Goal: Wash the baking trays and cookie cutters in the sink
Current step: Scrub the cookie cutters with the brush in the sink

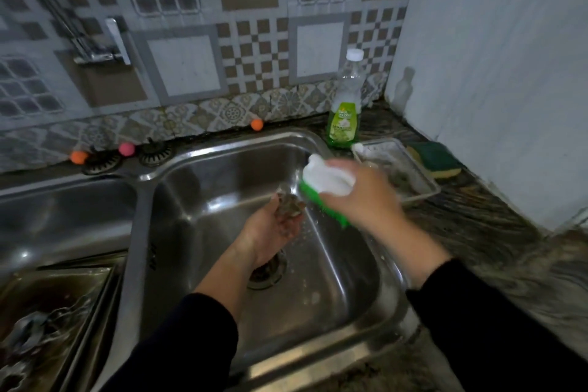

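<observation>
At frame centre, over the steel sink [222,356], a small, blurred, likely slippery metal cookie cutter [289,206] is cupped in the left hand [270,234], best gripped by its rim, while a white-handled green scrubbing brush [324,184] is clasped in the right hand [362,197].

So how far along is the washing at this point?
Nothing looks finished yet. In hand: the left hand holds a small blurred metal piece over the right basin, while the right hand holds a white-and-green scrub brush beside it. Left: a baking tray with more pieces sits in the left basin.
</observation>
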### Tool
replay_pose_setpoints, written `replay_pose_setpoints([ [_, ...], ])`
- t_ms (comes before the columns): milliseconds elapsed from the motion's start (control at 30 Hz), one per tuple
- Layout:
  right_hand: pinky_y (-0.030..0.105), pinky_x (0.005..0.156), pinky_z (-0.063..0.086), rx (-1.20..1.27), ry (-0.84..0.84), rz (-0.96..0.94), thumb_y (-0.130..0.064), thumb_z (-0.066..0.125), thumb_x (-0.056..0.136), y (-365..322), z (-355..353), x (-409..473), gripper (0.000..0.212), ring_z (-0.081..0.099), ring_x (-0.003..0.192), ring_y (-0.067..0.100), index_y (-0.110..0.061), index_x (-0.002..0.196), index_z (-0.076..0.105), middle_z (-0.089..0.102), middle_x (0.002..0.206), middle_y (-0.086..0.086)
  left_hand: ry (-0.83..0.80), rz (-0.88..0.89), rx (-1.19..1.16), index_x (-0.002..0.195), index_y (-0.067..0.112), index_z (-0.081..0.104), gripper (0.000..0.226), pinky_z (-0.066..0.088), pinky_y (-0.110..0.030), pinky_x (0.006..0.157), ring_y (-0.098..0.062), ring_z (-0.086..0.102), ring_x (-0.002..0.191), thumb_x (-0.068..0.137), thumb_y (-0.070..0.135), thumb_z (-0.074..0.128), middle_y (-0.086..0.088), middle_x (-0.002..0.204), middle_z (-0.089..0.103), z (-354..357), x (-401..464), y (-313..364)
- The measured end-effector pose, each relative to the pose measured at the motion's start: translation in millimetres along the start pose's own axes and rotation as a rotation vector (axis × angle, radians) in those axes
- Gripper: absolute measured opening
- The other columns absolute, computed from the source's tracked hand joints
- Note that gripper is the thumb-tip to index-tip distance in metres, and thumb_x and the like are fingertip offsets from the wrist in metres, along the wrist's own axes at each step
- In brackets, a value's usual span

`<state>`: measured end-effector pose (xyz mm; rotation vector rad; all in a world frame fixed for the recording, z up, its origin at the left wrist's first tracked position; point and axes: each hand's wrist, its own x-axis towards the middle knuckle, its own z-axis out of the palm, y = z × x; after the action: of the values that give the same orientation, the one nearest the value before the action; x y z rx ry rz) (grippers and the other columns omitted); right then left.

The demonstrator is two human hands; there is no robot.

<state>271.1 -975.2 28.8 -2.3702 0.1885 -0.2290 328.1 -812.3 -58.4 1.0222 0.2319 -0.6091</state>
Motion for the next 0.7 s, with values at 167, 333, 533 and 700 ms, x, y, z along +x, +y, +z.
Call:
replay_pose_setpoints([
  [167, 0.025, 0.084, 0.049, 0.044, -0.036, -0.069, -0.030, 0.077, 0.071, 4.3, 48.7, -34.2, 0.060, 0.058, 0.106, 0.013, -0.036, 0.128, 0.057, 0.062, 0.121, -0.006, 0.120, 0.081, -0.066, 0.125, 0.003, 0.053, 0.045, 0.049, -0.036, 0.088, -0.023, 0.061, 0.088, 0.105, 0.036, 0.028, -0.015, 0.105, 0.063, -9.6, -2.6, 14.0],
  [333, 0.025, 0.087, 0.046, 0.055, 0.049, -0.176, -0.022, 0.077, 0.071, -7.7, 53.3, -18.2, 0.058, 0.055, 0.109, 0.018, -0.030, 0.126, 0.060, 0.059, 0.122, -0.001, 0.114, 0.117, -0.023, 0.130, 0.004, 0.051, 0.043, 0.050, -0.038, 0.094, -0.032, 0.057, 0.118, 0.105, 0.032, 0.028, -0.020, 0.125, 0.061, -15.2, -8.8, 14.4],
  [533, 0.016, 0.083, 0.040, 0.136, 0.069, -0.180, -0.023, 0.077, 0.072, -7.8, 55.4, -23.4, 0.057, 0.053, 0.110, 0.011, -0.031, 0.125, 0.059, 0.058, 0.125, -0.006, 0.117, 0.187, -0.057, 0.127, 0.002, 0.054, 0.044, 0.052, -0.036, 0.088, -0.026, 0.063, 0.101, 0.105, 0.034, 0.032, -0.018, 0.116, 0.065, -22.9, -18.8, 24.9],
  [700, 0.018, 0.088, 0.038, 0.234, 0.186, -0.139, -0.025, 0.075, 0.075, -26.5, 71.9, -18.0, 0.058, 0.053, 0.114, 0.012, -0.026, 0.130, 0.056, 0.057, 0.126, -0.003, 0.008, 0.221, -0.083, 0.133, 0.002, 0.050, 0.041, 0.058, -0.028, 0.071, -0.024, 0.063, 0.098, 0.105, 0.025, 0.031, -0.022, 0.126, 0.059, -3.4, -38.4, 14.5],
])
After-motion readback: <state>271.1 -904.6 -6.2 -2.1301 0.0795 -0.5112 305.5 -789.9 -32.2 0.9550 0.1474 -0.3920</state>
